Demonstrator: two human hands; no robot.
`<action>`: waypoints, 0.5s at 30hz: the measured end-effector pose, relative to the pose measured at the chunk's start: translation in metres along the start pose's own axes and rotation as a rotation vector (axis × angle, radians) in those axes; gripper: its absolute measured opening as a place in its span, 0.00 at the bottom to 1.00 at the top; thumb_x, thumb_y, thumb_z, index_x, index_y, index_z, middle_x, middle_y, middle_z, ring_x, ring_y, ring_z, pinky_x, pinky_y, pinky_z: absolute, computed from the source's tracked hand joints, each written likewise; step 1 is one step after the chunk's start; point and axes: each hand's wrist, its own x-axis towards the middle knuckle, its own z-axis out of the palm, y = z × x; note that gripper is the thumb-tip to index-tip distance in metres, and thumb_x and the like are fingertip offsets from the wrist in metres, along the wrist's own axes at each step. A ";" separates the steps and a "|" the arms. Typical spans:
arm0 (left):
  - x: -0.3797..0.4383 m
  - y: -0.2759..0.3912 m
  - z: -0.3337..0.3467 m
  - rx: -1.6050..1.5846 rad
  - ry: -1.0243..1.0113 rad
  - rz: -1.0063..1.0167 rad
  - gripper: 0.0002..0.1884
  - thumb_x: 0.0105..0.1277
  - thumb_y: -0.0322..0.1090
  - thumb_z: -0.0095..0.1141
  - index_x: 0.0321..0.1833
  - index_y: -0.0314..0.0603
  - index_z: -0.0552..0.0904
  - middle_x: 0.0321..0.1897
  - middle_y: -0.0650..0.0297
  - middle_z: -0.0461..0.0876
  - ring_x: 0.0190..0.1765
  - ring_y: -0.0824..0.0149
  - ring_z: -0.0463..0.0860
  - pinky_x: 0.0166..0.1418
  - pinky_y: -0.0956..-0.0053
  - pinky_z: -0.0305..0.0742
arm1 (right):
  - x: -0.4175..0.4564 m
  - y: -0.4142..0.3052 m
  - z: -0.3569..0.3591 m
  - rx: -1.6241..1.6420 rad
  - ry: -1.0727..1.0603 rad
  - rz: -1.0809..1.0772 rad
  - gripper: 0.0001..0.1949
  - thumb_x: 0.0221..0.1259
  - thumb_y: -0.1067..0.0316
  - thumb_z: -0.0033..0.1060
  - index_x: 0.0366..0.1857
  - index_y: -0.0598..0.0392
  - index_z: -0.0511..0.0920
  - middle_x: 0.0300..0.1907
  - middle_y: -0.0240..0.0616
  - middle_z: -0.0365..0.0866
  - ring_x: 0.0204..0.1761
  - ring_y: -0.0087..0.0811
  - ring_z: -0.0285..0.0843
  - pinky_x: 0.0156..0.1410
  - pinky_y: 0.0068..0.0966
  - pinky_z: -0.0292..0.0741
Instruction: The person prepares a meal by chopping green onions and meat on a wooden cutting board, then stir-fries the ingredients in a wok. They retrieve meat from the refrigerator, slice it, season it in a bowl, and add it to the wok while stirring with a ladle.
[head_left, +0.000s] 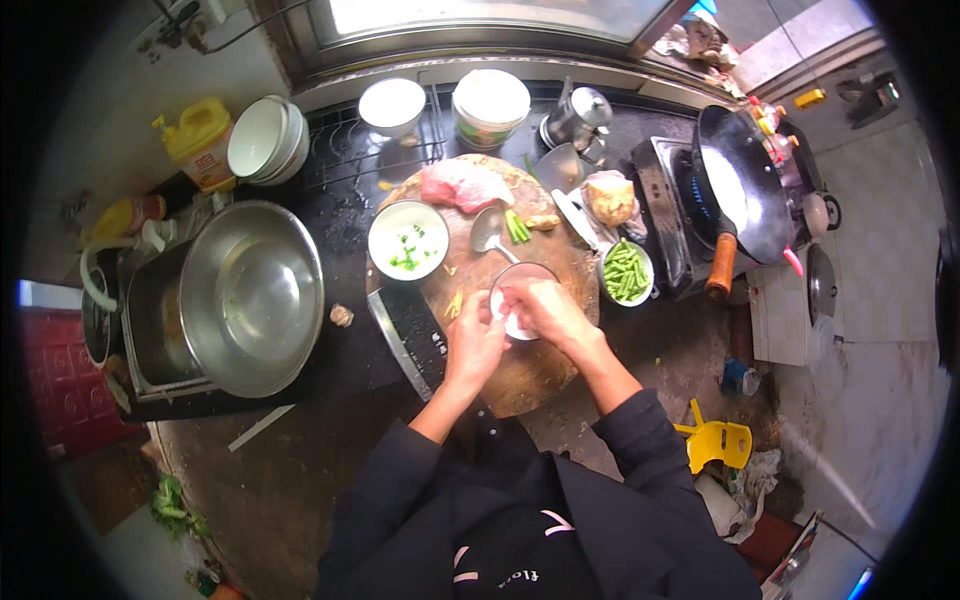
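On the round wooden chopping board (555, 375), my left hand (478, 341) holds the near left rim of a small bowl (556, 276). My right hand (546, 311) reaches into that bowl, its fingers among pale pink contents that look like raw meat. Whether those fingers pinch anything is hidden. Left of the hands lies a cleaver (411, 337), beside thin yellowish slivers (454, 304). Farther back are a metal spoon (489, 226), cut green stalks (517, 226), a piece of ginger (541, 222) and a slab of raw meat (461, 186). A white bowl (409, 240) contains chopped greens.
To the right, a black wok (765, 202) with an orange-brown handle sits over a blue gas flame. A bowl of cut green beans (626, 274) stands near the stove (664, 217). A large steel basin (251, 300) covers part of the sink at left. A garlic bulb (341, 315) lies between.
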 end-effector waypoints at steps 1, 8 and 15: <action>-0.002 0.007 -0.002 0.023 0.005 -0.009 0.18 0.71 0.25 0.59 0.62 0.34 0.76 0.38 0.57 0.88 0.28 0.72 0.86 0.31 0.77 0.82 | 0.001 -0.011 -0.007 0.097 -0.019 0.073 0.09 0.55 0.77 0.63 0.40 0.58 0.83 0.26 0.45 0.83 0.36 0.50 0.86 0.42 0.39 0.80; -0.008 0.015 -0.004 -0.048 -0.023 -0.022 0.19 0.71 0.27 0.59 0.63 0.31 0.76 0.37 0.57 0.86 0.29 0.69 0.88 0.33 0.75 0.84 | -0.001 -0.004 0.008 -0.116 0.037 -0.081 0.12 0.56 0.78 0.63 0.44 0.57 0.84 0.41 0.49 0.83 0.42 0.50 0.86 0.46 0.38 0.82; -0.014 0.007 -0.017 0.023 -0.005 -0.001 0.20 0.71 0.24 0.56 0.65 0.29 0.75 0.40 0.54 0.85 0.31 0.67 0.89 0.34 0.74 0.86 | -0.003 -0.015 -0.010 -0.170 0.009 -0.116 0.03 0.56 0.77 0.62 0.32 0.62 0.79 0.33 0.48 0.81 0.41 0.49 0.83 0.48 0.40 0.80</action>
